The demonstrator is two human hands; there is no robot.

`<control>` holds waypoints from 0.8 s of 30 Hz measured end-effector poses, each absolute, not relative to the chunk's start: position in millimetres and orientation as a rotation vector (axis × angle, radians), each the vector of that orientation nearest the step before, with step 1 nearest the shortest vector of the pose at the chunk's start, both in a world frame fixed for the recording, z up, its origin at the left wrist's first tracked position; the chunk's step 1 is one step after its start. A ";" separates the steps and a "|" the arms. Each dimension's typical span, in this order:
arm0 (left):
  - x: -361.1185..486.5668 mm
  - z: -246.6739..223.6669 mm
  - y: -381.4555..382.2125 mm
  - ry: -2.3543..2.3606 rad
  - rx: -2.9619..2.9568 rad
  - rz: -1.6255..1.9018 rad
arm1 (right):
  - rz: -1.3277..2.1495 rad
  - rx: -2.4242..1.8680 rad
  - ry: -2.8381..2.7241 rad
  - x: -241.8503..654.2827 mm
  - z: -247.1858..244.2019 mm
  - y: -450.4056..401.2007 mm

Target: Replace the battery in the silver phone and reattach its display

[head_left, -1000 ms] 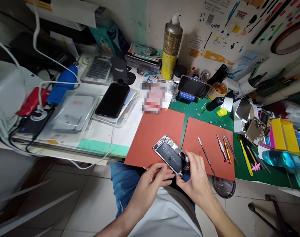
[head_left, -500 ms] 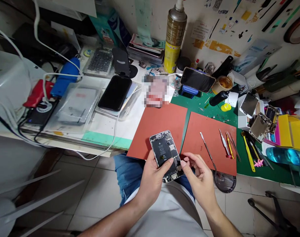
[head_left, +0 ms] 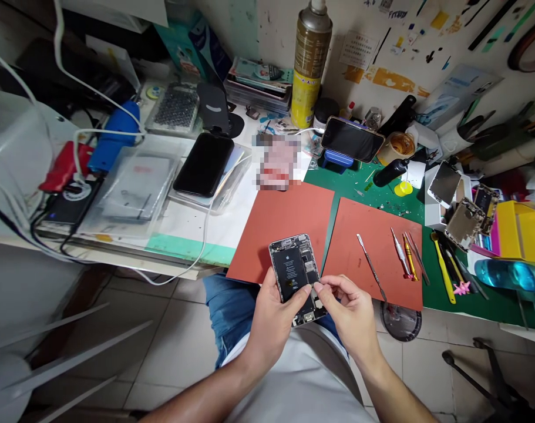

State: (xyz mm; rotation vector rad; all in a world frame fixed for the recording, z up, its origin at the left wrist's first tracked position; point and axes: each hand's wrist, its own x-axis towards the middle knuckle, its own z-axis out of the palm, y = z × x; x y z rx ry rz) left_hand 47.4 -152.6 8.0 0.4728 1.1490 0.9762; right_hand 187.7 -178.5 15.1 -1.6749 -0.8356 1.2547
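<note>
An opened smartphone (head_left: pixel 293 264) with its black battery and circuit board bare is held tilted above my lap, at the front edge of the bench. My left hand (head_left: pixel 273 308) grips it from the left side, the thumb lying across the lower part of the battery. At the phone's right edge is my right hand (head_left: pixel 349 308), thumb and forefinger pinched together close to the left thumb. Whatever lies between those fingertips is hidden or too small to name.
Two reddish-brown mats (head_left: pixel 289 223) cover the front of the bench. On the right one lie a metal spudger (head_left: pixel 371 267), two screwdrivers (head_left: pixel 403 252) and tweezers (head_left: pixel 419 258). A black phone (head_left: pixel 204 164) rests at left; a spray can (head_left: pixel 311 64) stands behind.
My right hand has moved slightly left, its thumb and forefinger closing together over the phone's right edge. The left hand keeps its grip on the phone.
</note>
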 end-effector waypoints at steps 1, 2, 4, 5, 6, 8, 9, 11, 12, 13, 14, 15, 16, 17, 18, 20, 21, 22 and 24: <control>47.4 7.9 -152.5 1.151 0.476 0.976 | 1.247 -1.678 -0.836 187.5 14.8 -178.7; 47.5 7.8 -152.3 1.153 0.479 0.976 | 1.240 -1.680 -0.839 187.3 14.5 -179.0; 47.8 7.7 -151.8 1.157 0.486 0.975 | 1.224 -1.683 -0.856 187.1 13.9 -179.6; 48.0 7.7 -151.5 1.158 0.490 0.975 | 1.214 -1.685 -0.868 187.2 13.8 -179.8; 48.1 7.5 -151.3 1.159 0.494 0.973 | 1.204 -1.688 -0.886 187.2 13.8 -179.9; 48.1 7.2 -151.0 1.161 0.497 0.970 | 1.173 -1.704 -0.937 187.0 15.0 -180.0; 48.0 7.1 -150.9 1.156 0.495 0.966 | 1.145 -1.718 -0.972 186.5 16.1 -180.3; 47.4 7.4 -150.3 1.134 0.483 0.958 | 1.042 -1.755 -1.081 184.6 19.1 -181.9; 47.1 7.9 -149.5 1.118 0.472 0.957 | 0.960 -1.771 -1.158 182.9 20.5 -183.3; 46.9 8.5 -148.2 1.103 0.453 0.954 | 0.864 -1.778 -1.249 180.7 21.5 -184.8; 46.7 9.4 -146.2 1.097 0.426 0.947 | 0.768 -1.777 -1.349 178.0 21.9 -186.2; 46.6 10.4 -143.6 1.101 0.397 0.939 | 0.681 -1.772 -1.448 174.7 21.6 -187.3; 46.8 11.4 -140.2 1.112 0.368 0.928 | 0.605 -1.769 -1.535 171.0 20.7 -187.7; 47.1 12.4 -136.1 1.127 0.346 0.914 | 0.543 -1.774 -1.604 167.1 19.5 -187.1; 47.7 13.4 -131.5 1.138 0.336 0.898 | 0.496 -1.790 -1.655 163.1 18.2 -185.3; 49.2 14.9 -121.2 1.143 0.356 0.871 | 0.437 -1.850 -1.699 155.6 16.9 -178.4; 50.0 15.3 -116.0 1.141 0.374 0.858 | 0.432 -1.886 -1.701 152.4 17.2 -173.6; 50.8 15.6 -110.9 1.139 0.392 0.846 | 0.442 -1.922 -1.689 149.8 18.2 -168.3; 51.8 15.6 -102.1 1.154 0.420 0.830 | 0.480 -1.985 -1.639 146.7 21.2 -157.6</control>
